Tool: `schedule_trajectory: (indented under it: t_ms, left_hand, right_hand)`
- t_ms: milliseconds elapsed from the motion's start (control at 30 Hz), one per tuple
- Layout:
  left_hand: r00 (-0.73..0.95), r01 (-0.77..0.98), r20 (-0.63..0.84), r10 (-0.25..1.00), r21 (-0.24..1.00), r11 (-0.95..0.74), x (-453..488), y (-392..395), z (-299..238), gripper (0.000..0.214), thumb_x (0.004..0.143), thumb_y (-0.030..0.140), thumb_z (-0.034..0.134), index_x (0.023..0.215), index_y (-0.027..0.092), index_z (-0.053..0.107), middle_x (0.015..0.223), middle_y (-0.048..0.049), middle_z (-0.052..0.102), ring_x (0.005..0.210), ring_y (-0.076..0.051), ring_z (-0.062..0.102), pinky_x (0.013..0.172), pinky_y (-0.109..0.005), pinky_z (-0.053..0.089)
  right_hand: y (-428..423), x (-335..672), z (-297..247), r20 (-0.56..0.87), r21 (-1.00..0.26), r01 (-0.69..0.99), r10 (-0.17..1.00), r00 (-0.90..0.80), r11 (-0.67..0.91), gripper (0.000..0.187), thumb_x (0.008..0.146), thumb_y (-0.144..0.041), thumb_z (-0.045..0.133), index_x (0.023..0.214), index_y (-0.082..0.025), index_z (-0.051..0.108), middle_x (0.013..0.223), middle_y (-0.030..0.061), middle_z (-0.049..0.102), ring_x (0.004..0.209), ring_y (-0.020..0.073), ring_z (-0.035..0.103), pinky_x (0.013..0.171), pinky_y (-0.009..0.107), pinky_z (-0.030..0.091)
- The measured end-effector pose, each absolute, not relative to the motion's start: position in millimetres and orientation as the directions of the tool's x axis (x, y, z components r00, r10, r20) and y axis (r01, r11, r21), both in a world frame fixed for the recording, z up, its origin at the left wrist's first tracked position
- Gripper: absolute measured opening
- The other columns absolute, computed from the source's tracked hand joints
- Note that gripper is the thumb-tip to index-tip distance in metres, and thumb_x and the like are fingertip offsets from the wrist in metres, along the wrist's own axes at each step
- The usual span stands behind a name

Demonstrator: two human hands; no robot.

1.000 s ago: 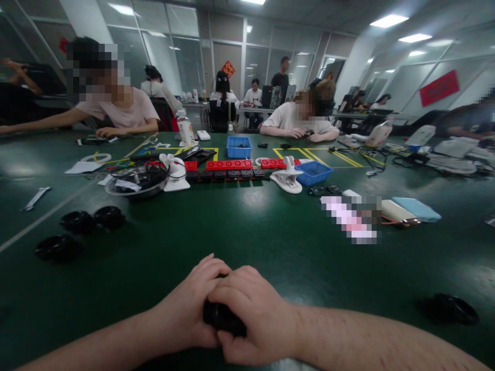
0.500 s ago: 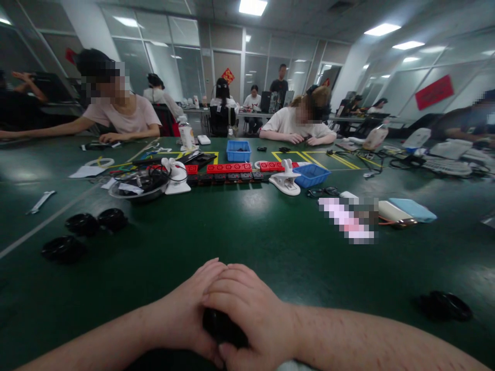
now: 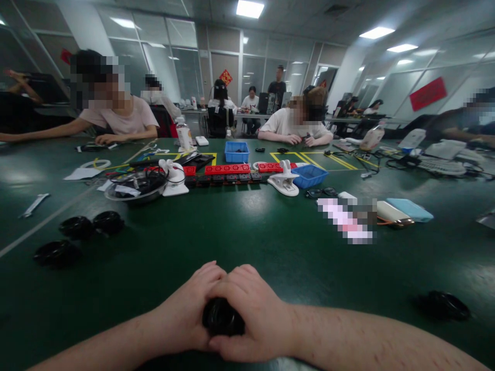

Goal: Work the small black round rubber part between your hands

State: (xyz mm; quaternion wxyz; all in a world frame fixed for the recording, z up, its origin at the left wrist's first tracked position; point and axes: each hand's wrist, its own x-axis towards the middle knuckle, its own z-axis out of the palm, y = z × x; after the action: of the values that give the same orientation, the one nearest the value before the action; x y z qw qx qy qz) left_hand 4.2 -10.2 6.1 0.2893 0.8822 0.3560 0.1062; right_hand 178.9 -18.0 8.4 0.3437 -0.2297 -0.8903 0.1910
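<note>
The green counter [image 3: 270, 247] carries a clear bowl [image 3: 151, 196]. Nearer me than the bowl and to its right, my left grip [image 3: 193, 305] and right grip [image 3: 253, 314] are both wrapped around a glossy black bundle [image 3: 223, 318], leaving its near side showing. Three similar bundles [image 3: 109, 222] lie nearer me than the bowl, to its left. If either grip loosened, I judge the slick black bundle could slip out.

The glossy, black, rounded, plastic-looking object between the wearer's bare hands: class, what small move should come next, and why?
Probably a slight twist by the right hand while the left hand steadies the glossy, black, rounded, plastic-looking object: both hands are closed around it, the right covering its upper part with the thumb on the near side, so a turn seems easy.
</note>
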Motion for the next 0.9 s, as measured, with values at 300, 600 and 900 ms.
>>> schedule_trajectory:
  t_ms: [300,600,900]
  left_hand:
    - [0.811,0.475,-0.014,0.585,0.598,-0.645,4,-6,16,0.062,0.052,0.017,0.069,0.111,0.026,0.052,0.114,-0.0022,0.05,0.111,-0.027,0.044,0.108,-0.049,0.014]
    - [0.752,0.457,0.064,0.656,0.666,-0.59,0,-8,7,0.07,0.057,0.033,0.076,0.118,0.025,0.044,0.119,-0.0044,0.045,0.112,-0.027,0.042,0.102,-0.042,0.032]
    - [0.673,0.564,0.1,0.733,0.572,-0.596,5,-15,3,0.046,0.059,0.034,0.072,0.098,0.019,0.05,0.096,-0.0034,0.051,0.093,-0.025,0.05,0.102,-0.054,0.026]
  right_hand:
    - [-15,177,12,0.627,-0.422,0.016,0.305,-0.717,0.906,0.035,0.065,-0.023,0.035,0.094,-0.016,0.051,0.081,0.0045,0.062,0.084,0.0149,0.057,0.087,0.031,0.04]
    - [-20,180,18,0.616,-0.448,0.171,0.441,-0.653,0.878,0.043,0.072,-0.041,0.047,0.105,-0.015,0.049,0.096,0.0072,0.061,0.092,0.0188,0.054,0.081,0.034,0.039]
    - [-19,180,11,0.473,-0.517,0.367,0.616,-0.631,0.773,0.044,0.07,-0.045,0.058,0.103,-0.016,0.052,0.095,0.0067,0.061,0.084,0.0195,0.055,0.074,0.033,0.039]
